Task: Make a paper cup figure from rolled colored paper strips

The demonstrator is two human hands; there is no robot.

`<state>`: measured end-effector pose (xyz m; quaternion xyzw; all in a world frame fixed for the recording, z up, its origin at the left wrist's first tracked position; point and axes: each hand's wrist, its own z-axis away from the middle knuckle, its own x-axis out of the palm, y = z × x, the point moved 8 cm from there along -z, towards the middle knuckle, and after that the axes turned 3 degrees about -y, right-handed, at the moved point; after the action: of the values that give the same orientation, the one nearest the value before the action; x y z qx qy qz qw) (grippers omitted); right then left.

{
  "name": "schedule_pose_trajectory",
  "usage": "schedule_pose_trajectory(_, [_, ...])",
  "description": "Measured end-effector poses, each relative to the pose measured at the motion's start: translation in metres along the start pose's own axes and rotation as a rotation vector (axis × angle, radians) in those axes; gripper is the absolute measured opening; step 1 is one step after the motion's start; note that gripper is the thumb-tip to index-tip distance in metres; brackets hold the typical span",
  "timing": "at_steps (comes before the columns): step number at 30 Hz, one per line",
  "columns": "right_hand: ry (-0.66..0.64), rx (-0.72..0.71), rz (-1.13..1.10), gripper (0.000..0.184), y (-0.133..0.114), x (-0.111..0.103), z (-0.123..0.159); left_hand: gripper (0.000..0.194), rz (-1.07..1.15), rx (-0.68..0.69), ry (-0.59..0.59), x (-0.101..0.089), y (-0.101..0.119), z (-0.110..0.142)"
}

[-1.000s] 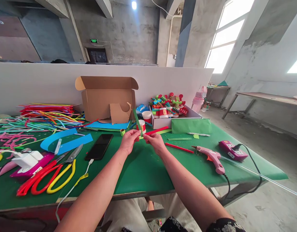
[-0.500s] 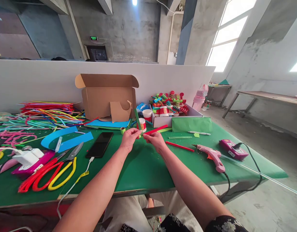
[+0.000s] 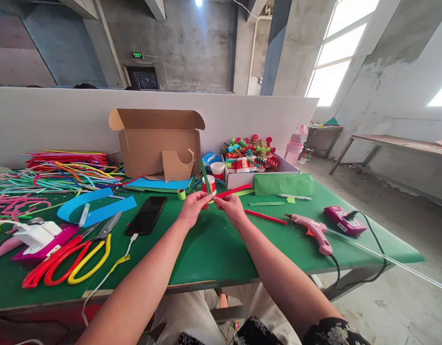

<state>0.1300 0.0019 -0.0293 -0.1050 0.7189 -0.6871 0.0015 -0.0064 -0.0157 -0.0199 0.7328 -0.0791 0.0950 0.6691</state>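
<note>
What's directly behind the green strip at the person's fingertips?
Behind the green strip stands a red-and-white cup, with a second cup farther back to the right. The strip hides part of the nearer one; that portion can't be seen.

Left grip [image 3: 193, 207], right grip [image 3: 231, 206] close together, green strip [image 3: 205, 174] seemingly pinched by both, glue gun [image 3: 317, 231] at right

This looks like a craft workshop inside a bare concrete building: the green table [image 3: 213, 258] carries scissors [image 3: 107, 249], a glue gun [image 3: 316, 232], heaped pipe cleaners [image 3: 70, 160] and a box [image 3: 242, 180] of small colourful figures [image 3: 242, 165]. Beyond the table rises a raw grey wall [image 3: 195, 57] with a lit exit sign [image 3: 137, 55], while to its right are a tall window [image 3: 337, 57] and a plain workbench [image 3: 396, 141] on rough concrete floor [image 3: 379, 196].
</note>
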Motion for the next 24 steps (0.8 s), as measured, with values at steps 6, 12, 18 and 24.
schedule_pose_trajectory(6, [-0.007,-0.023,-0.032,0.027,-0.003,0.000,0.002,0.036,0.016,0.002,0.023,-0.003,-0.004,-0.002])
schedule_pose_trajectory(12, [-0.125,0.078,-0.334,0.031,0.005,0.009,0.002,0.038,0.072,-0.010,0.042,-0.005,-0.006,-0.003])
schedule_pose_trajectory(18, [-0.143,0.140,-0.393,0.033,0.016,0.010,0.001,0.039,0.059,-0.005,0.061,-0.002,-0.004,-0.001])
schedule_pose_trajectory(24, [-0.138,0.146,-0.398,0.029,0.020,0.011,-0.001,0.036,0.026,0.031,0.099,-0.002,-0.001,0.000])
